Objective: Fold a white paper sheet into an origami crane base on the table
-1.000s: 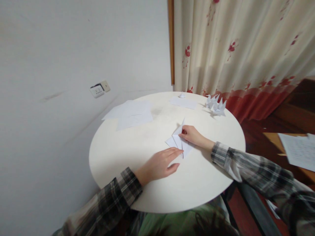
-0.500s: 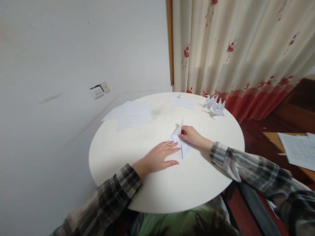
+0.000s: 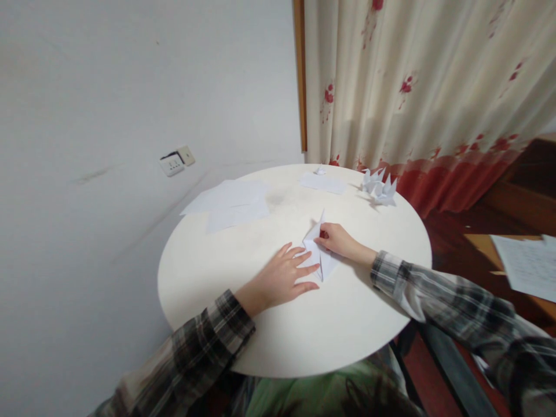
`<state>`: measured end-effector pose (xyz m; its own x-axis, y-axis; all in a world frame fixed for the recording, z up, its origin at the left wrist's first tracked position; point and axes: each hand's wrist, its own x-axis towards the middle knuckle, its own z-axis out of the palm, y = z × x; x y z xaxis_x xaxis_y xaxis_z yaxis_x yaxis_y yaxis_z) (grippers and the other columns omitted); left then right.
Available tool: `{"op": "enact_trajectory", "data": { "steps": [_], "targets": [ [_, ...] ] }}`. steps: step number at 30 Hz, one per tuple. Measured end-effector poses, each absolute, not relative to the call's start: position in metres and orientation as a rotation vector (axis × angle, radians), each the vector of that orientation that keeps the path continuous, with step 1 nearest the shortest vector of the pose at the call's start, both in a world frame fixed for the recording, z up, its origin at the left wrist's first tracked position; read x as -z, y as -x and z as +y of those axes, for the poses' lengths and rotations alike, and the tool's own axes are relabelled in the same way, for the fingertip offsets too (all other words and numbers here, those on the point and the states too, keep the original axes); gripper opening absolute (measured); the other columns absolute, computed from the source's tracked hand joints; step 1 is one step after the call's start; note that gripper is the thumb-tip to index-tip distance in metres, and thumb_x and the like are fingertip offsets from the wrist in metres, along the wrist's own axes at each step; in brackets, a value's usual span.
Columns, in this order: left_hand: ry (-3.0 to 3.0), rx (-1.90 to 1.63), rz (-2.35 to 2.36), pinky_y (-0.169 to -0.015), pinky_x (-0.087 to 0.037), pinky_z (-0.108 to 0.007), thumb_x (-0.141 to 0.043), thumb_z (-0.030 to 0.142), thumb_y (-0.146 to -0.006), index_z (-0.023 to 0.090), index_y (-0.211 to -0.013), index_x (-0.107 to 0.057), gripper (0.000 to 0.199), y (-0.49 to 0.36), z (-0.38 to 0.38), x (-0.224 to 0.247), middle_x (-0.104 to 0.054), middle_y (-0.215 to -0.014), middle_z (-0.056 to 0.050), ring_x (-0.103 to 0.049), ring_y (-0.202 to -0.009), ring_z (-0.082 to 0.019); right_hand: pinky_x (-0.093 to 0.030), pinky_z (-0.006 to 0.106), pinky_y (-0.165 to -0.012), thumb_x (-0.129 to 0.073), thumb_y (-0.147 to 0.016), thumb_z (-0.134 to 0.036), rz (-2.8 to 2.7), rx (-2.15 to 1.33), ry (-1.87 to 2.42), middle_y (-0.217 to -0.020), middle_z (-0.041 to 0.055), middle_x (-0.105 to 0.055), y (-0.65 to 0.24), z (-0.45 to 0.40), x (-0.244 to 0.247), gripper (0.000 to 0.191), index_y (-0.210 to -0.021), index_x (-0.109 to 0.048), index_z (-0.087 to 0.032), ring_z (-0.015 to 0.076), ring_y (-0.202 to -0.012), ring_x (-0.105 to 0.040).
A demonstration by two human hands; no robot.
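A partly folded piece of white paper (image 3: pixel 313 248) lies on the round white table (image 3: pixel 269 341), with one narrow point sticking up at its far end. My right hand (image 3: pixel 336 238) pinches the raised flap between thumb and fingers. Spread over the near left part of the paper, my left hand (image 3: pixel 289 275) rests with its fingers apart. Some of the paper's left side is hidden under those fingers.
Loose white sheets (image 3: pixel 234 202) lie at the table's left. At the back are a smaller sheet (image 3: pixel 321 183) and a small folded paper piece (image 3: pixel 320 169). Several folded paper cranes (image 3: pixel 380 186) stand at the back right. A written sheet (image 3: pixel 525 263) lies on wood beyond the table.
My left hand has shifted slightly and its fingers have spread wider over the paper. My right hand keeps its pinch in the same place.
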<state>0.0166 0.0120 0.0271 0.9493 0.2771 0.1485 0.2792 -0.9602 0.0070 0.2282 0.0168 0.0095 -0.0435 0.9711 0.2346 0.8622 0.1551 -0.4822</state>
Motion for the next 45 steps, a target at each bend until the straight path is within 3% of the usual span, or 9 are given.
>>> {"op": "enact_trajectory", "data": {
  "steps": [10, 14, 20, 35, 39, 45],
  "targets": [
    [3.320, 0.060, -0.432, -0.104, -0.023, -0.051, -0.047, 0.048, -0.087, 0.035, -0.119, -0.055, 0.036, -0.009, 0.010, -0.036, -0.032, -0.143, -0.007, -0.029, -0.131, -0.029, -0.034, 0.022, -0.055, -0.061, -0.075, -0.018, -1.937, -0.271, 1.718, -0.070, 0.0049, -0.063, -0.230, 0.020, -0.006, 0.007, -0.072, -0.061, -0.012, 0.0119, -0.059, -0.051],
    [3.290, 0.170, -0.428, -0.104, -0.024, -0.049, -0.042, 0.050, -0.088, 0.032, -0.119, -0.056, 0.038, -0.007, 0.006, -0.030, -0.038, -0.140, -0.008, -0.035, -0.128, -0.028, -0.034, 0.022, -0.056, -0.061, -0.075, -0.018, -1.933, -0.273, 1.723, -0.069, 0.0046, -0.063, -0.230, 0.021, -0.005, 0.007, -0.072, -0.062, -0.012, 0.0120, -0.060, -0.052],
    [3.187, 0.239, -0.475, -0.106, -0.022, -0.045, -0.040, 0.051, -0.088, 0.019, -0.128, -0.045, 0.051, -0.010, 0.007, -0.031, -0.049, -0.132, -0.009, -0.040, -0.125, -0.023, -0.034, 0.022, -0.057, -0.061, -0.075, -0.019, -1.946, -0.246, 1.720, -0.069, 0.0049, -0.063, -0.229, 0.021, -0.004, 0.008, -0.071, -0.061, -0.012, 0.0124, -0.060, -0.052],
    [3.087, 0.360, -0.521, -0.100, -0.030, -0.042, -0.037, 0.046, -0.091, 0.019, -0.120, -0.054, 0.042, -0.022, 0.046, -0.021, -0.056, -0.125, -0.006, -0.044, -0.119, -0.023, -0.036, 0.022, -0.055, -0.059, -0.075, -0.017, -1.919, -0.319, 1.685, -0.065, 0.0037, -0.062, -0.232, 0.021, -0.003, 0.007, -0.071, -0.060, -0.012, 0.0119, -0.056, -0.053],
    [3.130, 0.375, -0.510, -0.096, -0.036, -0.036, -0.040, 0.044, -0.091, 0.017, -0.115, -0.058, 0.040, -0.022, 0.048, -0.024, -0.058, -0.122, -0.005, -0.049, -0.112, -0.021, -0.035, 0.021, -0.052, -0.059, -0.075, -0.018, -1.846, -0.431, 1.701, -0.053, -0.0005, -0.058, -0.230, 0.019, -0.004, 0.009, -0.067, -0.056, -0.014, 0.0104, -0.049, -0.051],
    [3.106, 0.391, -0.414, -0.091, -0.041, -0.036, -0.040, 0.044, -0.091, 0.015, -0.107, -0.062, 0.040, -0.024, 0.041, -0.028, -0.063, -0.113, -0.009, -0.056, -0.103, -0.021, -0.035, 0.019, -0.047, -0.053, -0.077, -0.017, -1.691, -0.659, 1.589, -0.042, -0.0054, -0.050, -0.229, 0.015, -0.005, 0.015, -0.062, -0.050, -0.017, 0.0086, -0.040, -0.047]
  ]
}}
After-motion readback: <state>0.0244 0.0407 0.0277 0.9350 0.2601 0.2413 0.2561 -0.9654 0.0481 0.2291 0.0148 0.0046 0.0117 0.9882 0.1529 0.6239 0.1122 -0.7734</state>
